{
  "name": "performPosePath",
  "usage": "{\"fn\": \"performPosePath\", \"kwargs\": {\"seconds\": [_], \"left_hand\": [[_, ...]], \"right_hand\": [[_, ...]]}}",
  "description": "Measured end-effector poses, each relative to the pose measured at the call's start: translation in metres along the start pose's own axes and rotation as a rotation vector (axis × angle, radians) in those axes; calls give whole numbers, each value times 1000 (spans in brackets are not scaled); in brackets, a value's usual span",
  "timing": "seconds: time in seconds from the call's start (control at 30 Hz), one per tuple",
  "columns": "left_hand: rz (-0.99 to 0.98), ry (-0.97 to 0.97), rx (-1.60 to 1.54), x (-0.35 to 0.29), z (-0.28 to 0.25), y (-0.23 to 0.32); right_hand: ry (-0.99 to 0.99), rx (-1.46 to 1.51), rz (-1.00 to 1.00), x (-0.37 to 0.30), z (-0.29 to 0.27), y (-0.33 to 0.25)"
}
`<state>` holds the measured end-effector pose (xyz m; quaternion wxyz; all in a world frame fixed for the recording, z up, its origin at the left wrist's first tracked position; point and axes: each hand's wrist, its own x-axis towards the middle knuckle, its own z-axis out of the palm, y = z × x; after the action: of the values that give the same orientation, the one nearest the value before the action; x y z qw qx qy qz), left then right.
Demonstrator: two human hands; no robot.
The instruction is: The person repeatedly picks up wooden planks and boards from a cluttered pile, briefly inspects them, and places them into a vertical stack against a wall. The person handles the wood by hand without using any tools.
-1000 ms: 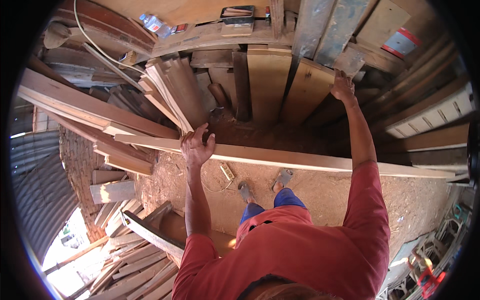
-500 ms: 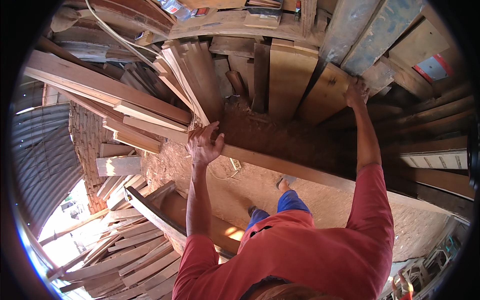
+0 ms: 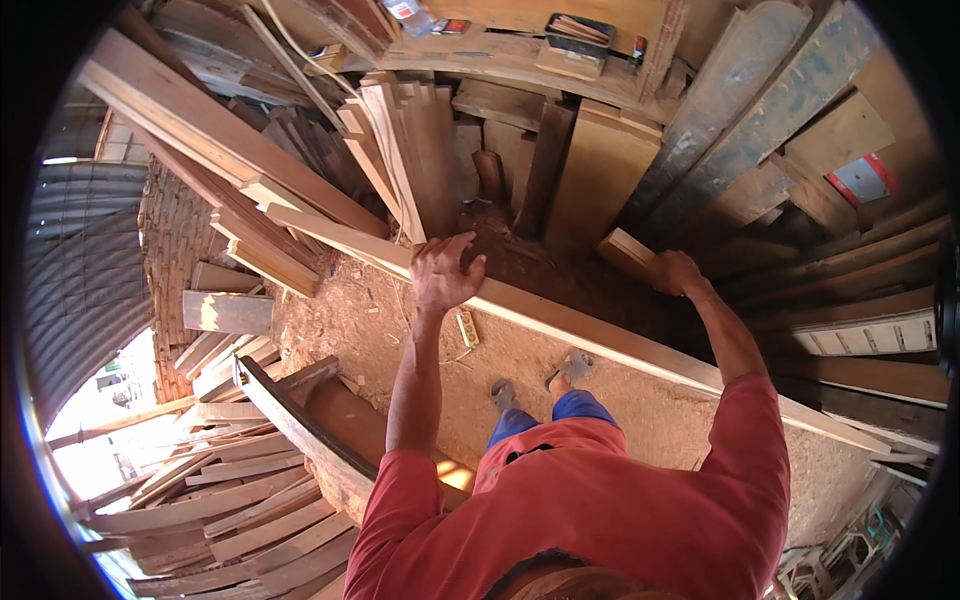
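A long, pale wooden plank [image 3: 580, 330] runs slantwise across the space before me, from the left down to the right. My left hand [image 3: 440, 275] lies over its upper edge, fingers bent across the wood and thumb apart. Farther right, my right hand [image 3: 676, 272] is closed round the end of a wooden board [image 3: 630, 251]. That board tilts toward me, and its lower part is lost in dark shadow. Left of it leans a wide yellowish board [image 3: 603, 165], touched by neither hand.
Several thin planks [image 3: 425, 150] lean beyond my left hand, with a pale cable hanging nearby. Long stacked beams [image 3: 230, 150] reach in from the left. A bench [image 3: 480, 60] carries a dark tray. Timber piles [image 3: 240, 500] lie lower left; a power strip [image 3: 467, 328] rests on the ground.
My right hand has come nearer and slightly left, tilting the gripped board out from the leaning row. My left hand stays on the long plank. The whole view has shifted.
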<state>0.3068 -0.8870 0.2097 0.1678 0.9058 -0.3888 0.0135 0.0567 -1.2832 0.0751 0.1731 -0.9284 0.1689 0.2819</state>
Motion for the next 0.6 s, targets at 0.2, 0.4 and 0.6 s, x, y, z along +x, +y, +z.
{"fn": "performPosePath", "kwargs": {"seconds": [0.2, 0.4, 0.6], "left_hand": [[2, 23, 13, -3, 3, -8], [-78, -479, 35, 23, 12, 15], [120, -314, -1430, 59, 14, 104]], "right_hand": [[152, -36, -5, -3, -70, -52], [289, -152, -129, -85, -217, -143], [376, -235, -75, -229, -336, -268]]}}
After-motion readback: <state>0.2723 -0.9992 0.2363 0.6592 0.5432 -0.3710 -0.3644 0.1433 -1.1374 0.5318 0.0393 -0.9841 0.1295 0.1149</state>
